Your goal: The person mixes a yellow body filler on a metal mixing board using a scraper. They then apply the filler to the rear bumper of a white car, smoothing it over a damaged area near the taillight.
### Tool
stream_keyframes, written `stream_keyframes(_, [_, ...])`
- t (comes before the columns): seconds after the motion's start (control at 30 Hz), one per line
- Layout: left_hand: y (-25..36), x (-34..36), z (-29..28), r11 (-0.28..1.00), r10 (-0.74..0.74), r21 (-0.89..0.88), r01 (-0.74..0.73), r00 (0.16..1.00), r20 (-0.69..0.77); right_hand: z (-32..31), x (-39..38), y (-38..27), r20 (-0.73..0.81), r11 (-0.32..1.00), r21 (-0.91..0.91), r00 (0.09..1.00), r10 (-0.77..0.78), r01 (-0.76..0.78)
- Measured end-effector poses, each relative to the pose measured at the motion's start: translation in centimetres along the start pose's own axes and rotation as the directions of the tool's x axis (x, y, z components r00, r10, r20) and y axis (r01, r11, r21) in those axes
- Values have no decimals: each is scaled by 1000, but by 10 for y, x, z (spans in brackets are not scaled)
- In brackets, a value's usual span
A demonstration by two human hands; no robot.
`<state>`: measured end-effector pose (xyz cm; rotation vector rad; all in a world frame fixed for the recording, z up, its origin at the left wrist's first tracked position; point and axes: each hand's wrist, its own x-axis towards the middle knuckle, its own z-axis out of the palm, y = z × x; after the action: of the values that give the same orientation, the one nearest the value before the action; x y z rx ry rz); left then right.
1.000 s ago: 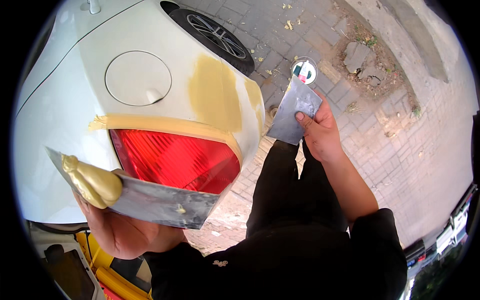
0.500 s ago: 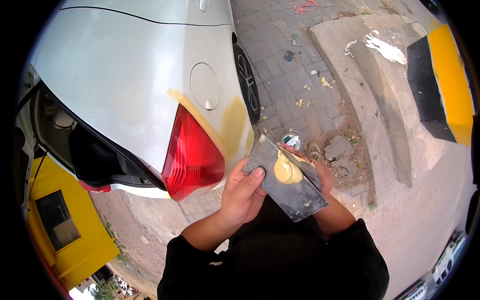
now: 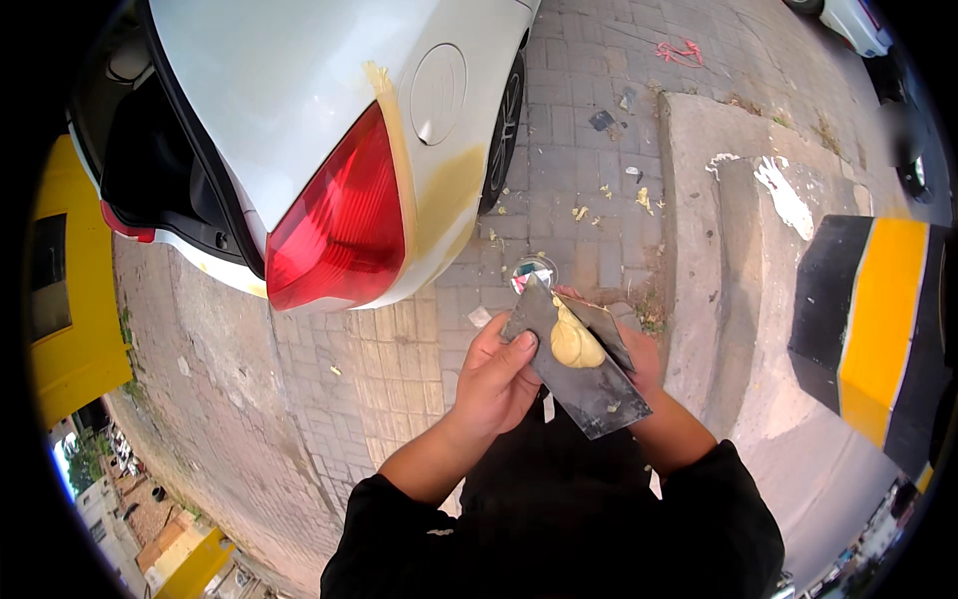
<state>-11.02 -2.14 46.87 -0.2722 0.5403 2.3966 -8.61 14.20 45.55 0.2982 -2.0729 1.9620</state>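
Note:
My left hand (image 3: 496, 384) grips a flat dark grey plate (image 3: 596, 404), its thumb pressed on the top face. On the plate sits a thick blob of pale yellow paste, like body filler (image 3: 576, 344). My right hand (image 3: 644, 359) is closed round a second thin dark spreader (image 3: 606, 327), tilted beside the blob with yellowish residue on its edge; most of those fingers are hidden behind it. Ahead on the left is a white car (image 3: 279, 80). Yellow tape (image 3: 394, 140) borders its red tail light (image 3: 344, 215), and a dull yellow filler patch (image 3: 449, 190) covers the body next to it.
A small round container (image 3: 534, 271) stands on the paving just beyond the plate. Right of it runs a raised concrete kerb (image 3: 694, 240), with a black and yellow block (image 3: 878, 319). The trunk (image 3: 165, 150) is open at left. Yellow scraps (image 3: 644, 200) litter the bricks.
My view has swung so the car sits higher and further left, and more paving shows between it and my hands. Both hands keep hold of the plate and spreader, the filler blob nearly unchanged.

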Motion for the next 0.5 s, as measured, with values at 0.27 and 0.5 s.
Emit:
stream_keyframes(0.27, [14,-69,-68,971,240,17,-240,961,-140,63,-41,57,291,814,229,836,466,-533])
stream_keyframes(0.5, [-3,-112,-140,946,317,54,-319,878,-358,97,-13,103,120,370,728,638,760,-578])
